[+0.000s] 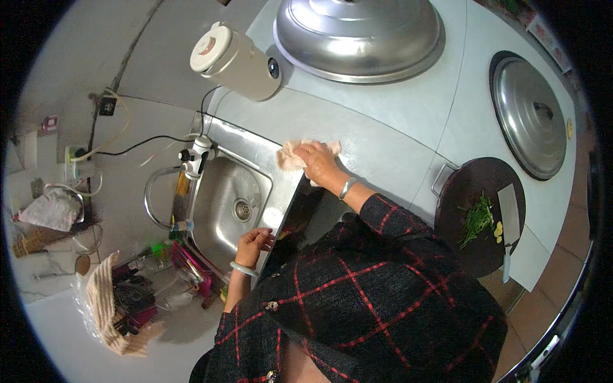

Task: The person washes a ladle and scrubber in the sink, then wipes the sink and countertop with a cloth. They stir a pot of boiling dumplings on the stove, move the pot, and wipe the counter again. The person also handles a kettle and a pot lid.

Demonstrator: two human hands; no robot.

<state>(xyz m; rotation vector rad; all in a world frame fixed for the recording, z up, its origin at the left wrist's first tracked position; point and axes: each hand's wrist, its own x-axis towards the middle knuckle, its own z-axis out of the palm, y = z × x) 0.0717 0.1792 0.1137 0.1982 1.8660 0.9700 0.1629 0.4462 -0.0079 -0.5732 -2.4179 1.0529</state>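
My right hand presses a pale peach cloth onto the light tiled countertop, right at the corner of the steel sink. A metal bangle circles that wrist. My left hand, with a pale bangle, hangs over the front rim of the sink, its fingers loosely curled and holding nothing. Between the hands lies the stainless steel sink basin, with a round drain strainer in its floor. A white faucet with a curved chrome spout stands at its left side.
A cream electric kettle and a large domed steel lid stand behind. To the right are another steel lid and a round dark cutting board bearing chopped greens and a cleaver, its handle past the board's edge.
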